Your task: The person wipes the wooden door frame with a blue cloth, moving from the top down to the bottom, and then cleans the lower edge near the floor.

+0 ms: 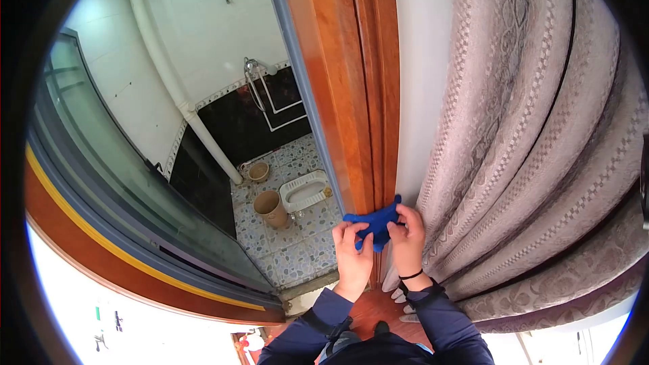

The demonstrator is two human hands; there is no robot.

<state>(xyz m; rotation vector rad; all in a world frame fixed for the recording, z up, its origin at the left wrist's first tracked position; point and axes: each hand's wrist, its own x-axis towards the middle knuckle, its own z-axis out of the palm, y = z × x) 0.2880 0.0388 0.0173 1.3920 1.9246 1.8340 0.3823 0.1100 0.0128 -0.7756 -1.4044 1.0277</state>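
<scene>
A blue cloth [376, 224] is bunched between my two hands, in front of the lower part of the orange-brown wooden door frame [365, 94]. My left hand [353, 257] pinches its left side, with the fingers curled and the thumb raised. On the other side my right hand [408, 240] grips the cloth's right end, and a small blue tip stands up above those fingers. A dark band circles my right wrist. Whether the cloth touches the frame, I cannot tell.
Patterned curtains [520, 162] hang close on the right. Left of the frame, a glass door [135, 142] borders a tiled bathroom with a squat toilet [304, 190], a brown bucket [270, 209], a basin [259, 172] and a white pipe [159, 57].
</scene>
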